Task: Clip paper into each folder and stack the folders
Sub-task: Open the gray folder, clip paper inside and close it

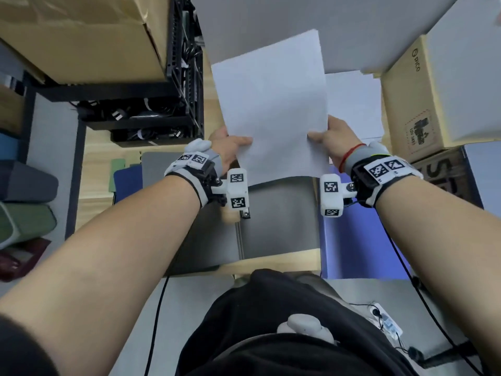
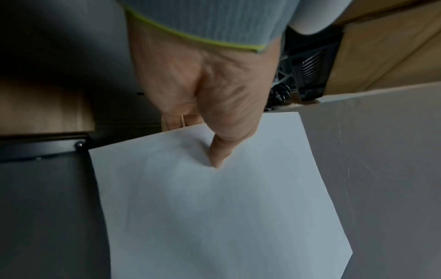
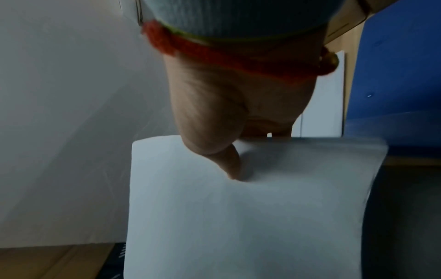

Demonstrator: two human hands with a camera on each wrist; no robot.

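I hold a white sheet of paper (image 1: pixel 273 109) up in front of me with both hands, above the grey folder (image 1: pixel 279 215) that lies open on the wooden table (image 1: pixel 271 263). The sheet's long axis runs away from me, its far short edge tipped a little to the right and its near short edge hanging over the folder's upper part. My left hand (image 1: pixel 226 147) pinches the sheet's left long edge near the bottom corner, thumb (image 2: pixel 222 149) pressed on top and the other fingers curled underneath. My right hand (image 1: pixel 336 142) pinches the right long edge opposite it in the same way, thumb (image 3: pixel 229 162) on top, fingers below; the paper dimples slightly under each thumb.

A black clip bar (image 2: pixel 43 147) shows at the folder's edge in the left wrist view, just beside the sheet's corner. A blue folder (image 1: pixel 360 245) lies to the right of the grey one, touching its side. A stack of white paper (image 1: pixel 355 104) sits beyond my right hand, next to a cardboard box (image 1: pixel 414 104). To the left of the grey folder I see the edges of more folders (image 1: pixel 124 175), blue and green, and beyond them a black crate (image 1: pixel 151 104) of cables.
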